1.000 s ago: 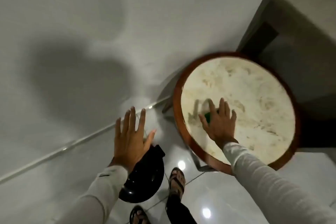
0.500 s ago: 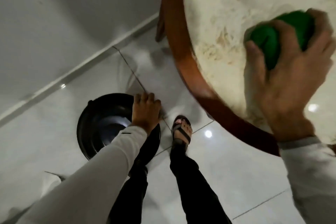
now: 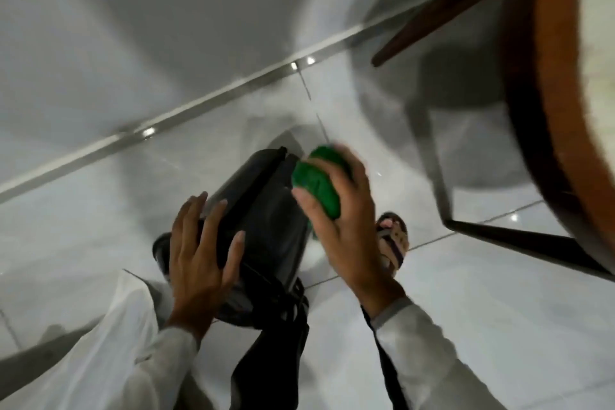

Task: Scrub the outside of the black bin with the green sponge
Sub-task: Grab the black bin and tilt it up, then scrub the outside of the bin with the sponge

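Observation:
The black bin (image 3: 266, 220) is tipped on its side above the white floor, its bottom pointing away from me. My left hand (image 3: 199, 253) lies spread on the bin's left side and holds it steady. My right hand (image 3: 339, 226) is closed around the green sponge (image 3: 317, 185), which presses against the upper right of the bin's outer wall. The bin's opening faces my legs and is mostly hidden by my left hand and dark trousers.
A round table (image 3: 562, 110) with a brown wooden rim and dark legs stands close on the right. My sandalled foot (image 3: 392, 243) rests on the glossy tiled floor (image 3: 482, 326). A grey wall with a metal skirting strip (image 3: 199, 100) runs behind the bin.
My right hand lifted the green sponge off the table top and brought it down onto the bin. My left hand tipped the bin from upright onto its side.

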A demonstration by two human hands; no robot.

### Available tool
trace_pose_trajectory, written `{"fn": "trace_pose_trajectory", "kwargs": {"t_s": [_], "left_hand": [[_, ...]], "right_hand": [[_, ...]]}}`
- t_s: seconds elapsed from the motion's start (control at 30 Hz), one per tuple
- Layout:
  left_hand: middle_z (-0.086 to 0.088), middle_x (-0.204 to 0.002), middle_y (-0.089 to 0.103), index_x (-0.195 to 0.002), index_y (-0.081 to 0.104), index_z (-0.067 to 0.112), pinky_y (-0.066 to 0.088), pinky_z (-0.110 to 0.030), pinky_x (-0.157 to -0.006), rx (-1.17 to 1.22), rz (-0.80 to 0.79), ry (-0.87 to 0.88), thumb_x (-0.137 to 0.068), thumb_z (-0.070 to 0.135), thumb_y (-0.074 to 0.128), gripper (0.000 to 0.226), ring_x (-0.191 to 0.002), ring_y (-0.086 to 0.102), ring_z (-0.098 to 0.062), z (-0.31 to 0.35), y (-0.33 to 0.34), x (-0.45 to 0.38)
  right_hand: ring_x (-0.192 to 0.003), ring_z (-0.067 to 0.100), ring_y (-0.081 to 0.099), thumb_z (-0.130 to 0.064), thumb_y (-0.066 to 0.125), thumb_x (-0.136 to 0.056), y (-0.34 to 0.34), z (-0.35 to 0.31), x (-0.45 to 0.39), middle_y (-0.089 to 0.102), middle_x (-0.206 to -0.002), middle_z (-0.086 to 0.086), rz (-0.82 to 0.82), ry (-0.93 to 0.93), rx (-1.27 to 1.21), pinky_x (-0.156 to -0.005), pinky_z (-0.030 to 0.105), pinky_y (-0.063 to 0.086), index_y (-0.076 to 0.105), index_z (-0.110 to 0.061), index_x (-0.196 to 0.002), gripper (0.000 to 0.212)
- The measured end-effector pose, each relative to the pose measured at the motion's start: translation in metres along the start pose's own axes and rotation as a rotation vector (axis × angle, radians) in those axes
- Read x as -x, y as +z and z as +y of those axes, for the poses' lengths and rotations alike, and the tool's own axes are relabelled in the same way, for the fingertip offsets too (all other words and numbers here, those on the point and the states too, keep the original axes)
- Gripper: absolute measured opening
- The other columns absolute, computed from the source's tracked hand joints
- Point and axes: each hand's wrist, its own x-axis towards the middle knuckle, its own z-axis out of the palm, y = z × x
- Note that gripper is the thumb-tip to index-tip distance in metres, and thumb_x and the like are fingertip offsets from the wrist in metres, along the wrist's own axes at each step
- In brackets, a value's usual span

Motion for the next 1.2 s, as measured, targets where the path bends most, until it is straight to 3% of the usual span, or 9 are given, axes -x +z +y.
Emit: {"fn": "trace_pose_trajectory", "kwargs": {"t_s": [0.13, 0.23, 0.33, 0.43, 0.5, 0.6, 0.77, 0.97, 1.2], "left_hand": [[-0.033, -0.163, 0.048, -0.151, 0.055, -0.005, 0.027, -0.049, -0.135, 0.185, 0.140, -0.083, -0.117, 0.046, 0.031, 0.066, -0.157, 0.038, -0.050, -0.039, 0.004, 0.020], [-0.030, -0.165, 0.044, -0.155, 0.047, -0.006, 0.022, -0.041, -0.138, 0.272, 0.210, -0.118, -0.114, 0.028, 0.033, 0.055, -0.159, 0.034, -0.046, -0.059, 0.008, 0.031], [-0.026, -0.162, 0.043, -0.154, 0.046, -0.007, 0.035, -0.064, -0.131, 0.319, 0.244, -0.129, -0.107, 0.017, 0.033, 0.055, -0.155, 0.041, -0.049, -0.081, 0.015, 0.044], [-0.026, -0.164, 0.039, -0.156, 0.041, -0.006, 0.036, -0.077, -0.122, 0.340, 0.261, -0.108, -0.105, 0.016, 0.033, 0.055, -0.155, 0.039, -0.056, -0.090, 0.017, 0.049], [-0.028, -0.166, 0.035, -0.158, 0.035, -0.004, 0.027, -0.069, -0.133, 0.331, 0.264, -0.073, -0.105, 0.016, 0.033, 0.056, -0.160, 0.030, -0.053, -0.087, 0.017, 0.040], [-0.029, -0.169, 0.032, -0.161, 0.031, -0.002, 0.018, -0.053, -0.138, 0.324, 0.263, -0.089, -0.106, 0.015, 0.033, 0.057, -0.164, 0.022, -0.047, -0.078, 0.011, 0.023], [-0.030, -0.171, 0.030, -0.160, 0.034, -0.009, 0.018, -0.059, -0.138, 0.321, 0.260, -0.092, -0.105, 0.010, 0.032, 0.058, -0.165, 0.019, -0.048, -0.089, 0.015, 0.029], [-0.028, -0.169, 0.030, -0.160, 0.034, -0.011, 0.016, -0.049, -0.140, 0.308, 0.249, -0.048, -0.105, 0.013, 0.031, 0.060, -0.164, 0.018, -0.041, -0.070, 0.011, 0.010], [-0.026, -0.170, 0.032, -0.160, 0.039, -0.004, 0.019, -0.042, -0.138, 0.281, 0.219, -0.051, -0.102, 0.010, 0.034, 0.060, -0.167, 0.022, -0.028, -0.054, 0.018, 0.010]], "right_hand": [[-0.154, 0.016, 0.034, -0.065, 0.055, -0.097, 0.095, 0.039, 0.047, 0.033, -0.168, -0.003, -0.367, -0.049, 0.026, -0.123, 0.052, 0.040, 0.065, -0.034, -0.135, 0.051], [-0.156, 0.024, 0.035, -0.064, 0.043, -0.103, 0.132, 0.053, 0.071, 0.035, -0.172, 0.005, -0.422, -0.220, 0.187, -0.124, 0.050, 0.033, 0.065, -0.034, -0.138, 0.051], [-0.150, 0.032, 0.042, -0.060, 0.040, -0.107, 0.149, 0.080, 0.045, 0.044, -0.167, 0.013, -0.387, -0.382, 0.334, -0.122, 0.049, 0.033, 0.068, -0.032, -0.135, 0.049], [-0.140, 0.040, 0.049, -0.060, 0.047, -0.103, 0.157, 0.114, -0.023, 0.051, -0.160, 0.017, -0.126, -0.071, 0.406, -0.117, 0.059, 0.043, 0.073, -0.025, -0.130, 0.052], [-0.144, 0.041, 0.045, -0.059, 0.046, -0.097, 0.159, 0.113, -0.046, 0.046, -0.163, 0.015, -0.087, 0.134, 0.393, -0.119, 0.062, 0.039, 0.071, -0.026, -0.132, 0.054], [-0.142, 0.039, 0.049, -0.047, 0.055, -0.100, 0.154, 0.072, 0.002, 0.047, -0.163, 0.016, -0.200, -0.097, 0.345, -0.120, 0.057, 0.039, 0.073, -0.026, -0.130, 0.041], [-0.147, 0.029, 0.047, -0.055, 0.037, -0.110, 0.139, 0.069, 0.049, 0.042, -0.167, 0.012, -0.467, -0.374, 0.290, -0.125, 0.037, 0.030, 0.065, -0.030, -0.141, 0.049], [-0.140, 0.039, 0.055, -0.056, 0.043, -0.099, 0.153, 0.126, -0.057, 0.059, -0.152, 0.016, -0.015, 0.230, 0.385, -0.117, 0.057, 0.044, 0.073, -0.017, -0.128, 0.057], [-0.142, 0.034, 0.051, -0.041, 0.054, -0.103, 0.122, 0.069, 0.047, 0.049, -0.161, 0.016, -0.370, -0.393, 0.262, -0.120, 0.045, 0.038, 0.070, -0.023, -0.134, 0.040]]}}
